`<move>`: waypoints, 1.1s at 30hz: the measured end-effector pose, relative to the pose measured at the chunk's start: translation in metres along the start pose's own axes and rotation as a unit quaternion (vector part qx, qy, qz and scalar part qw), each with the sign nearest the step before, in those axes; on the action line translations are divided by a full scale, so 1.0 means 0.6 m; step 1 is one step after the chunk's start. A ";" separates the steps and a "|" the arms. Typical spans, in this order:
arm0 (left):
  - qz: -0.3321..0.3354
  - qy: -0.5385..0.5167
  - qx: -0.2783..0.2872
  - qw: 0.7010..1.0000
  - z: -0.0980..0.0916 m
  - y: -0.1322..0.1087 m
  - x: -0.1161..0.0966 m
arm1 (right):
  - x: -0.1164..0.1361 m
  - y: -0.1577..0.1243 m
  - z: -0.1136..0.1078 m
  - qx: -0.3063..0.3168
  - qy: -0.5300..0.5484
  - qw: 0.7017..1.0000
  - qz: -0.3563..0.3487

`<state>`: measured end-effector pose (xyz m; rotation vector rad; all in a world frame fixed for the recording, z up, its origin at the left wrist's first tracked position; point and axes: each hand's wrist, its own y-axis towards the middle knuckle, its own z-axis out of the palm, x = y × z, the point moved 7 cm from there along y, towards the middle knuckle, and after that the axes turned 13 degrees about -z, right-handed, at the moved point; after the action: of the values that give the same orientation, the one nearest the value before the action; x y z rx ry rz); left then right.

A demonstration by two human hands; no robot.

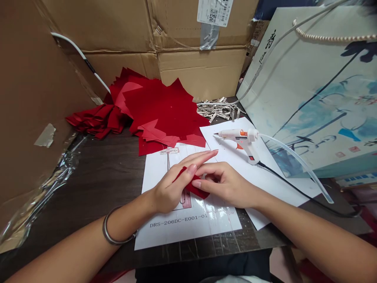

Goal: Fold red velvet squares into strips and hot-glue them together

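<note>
Over a printed sheet (165, 236), both of my hands are closed on one small piece of red fabric (200, 191), which looks folded. The thumb of my left hand (169, 190) presses down on it, while that hand's other fingers stretch forward beneath. From the other side, my right hand (231, 186) pinches the piece between thumb and fingertips. Part of the fabric is hidden under the fingers. A white glue gun (240, 136) lies on blank white paper (229, 155), just beyond my right hand.
Flat red fabric pieces (165, 102) are heaped at the back, with folded red pieces (98, 120) to their left. Metal clips (219, 111) lie behind the glue gun. Cardboard (118, 27) walls the back and left; a painted paper bag (318, 94) stands right. A black cord (290, 182) crosses the right side.
</note>
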<state>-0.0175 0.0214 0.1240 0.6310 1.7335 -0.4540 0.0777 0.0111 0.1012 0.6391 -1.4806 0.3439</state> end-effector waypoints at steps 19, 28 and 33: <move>-0.048 -0.227 -0.068 0.970 -0.027 0.010 0.032 | -0.012 0.002 0.001 -0.013 0.153 0.987 0.037; -0.057 -0.222 -0.104 0.968 -0.034 0.011 0.031 | -0.019 0.002 -0.002 -0.026 0.157 0.985 0.060; -0.045 -0.208 -0.121 0.970 -0.040 0.010 0.032 | -0.026 0.001 -0.005 -0.039 0.163 0.984 0.062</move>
<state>-0.0350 0.0439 0.1115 0.2586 1.3906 -0.3968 0.0782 0.0160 0.0862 0.4053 -1.2156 0.4609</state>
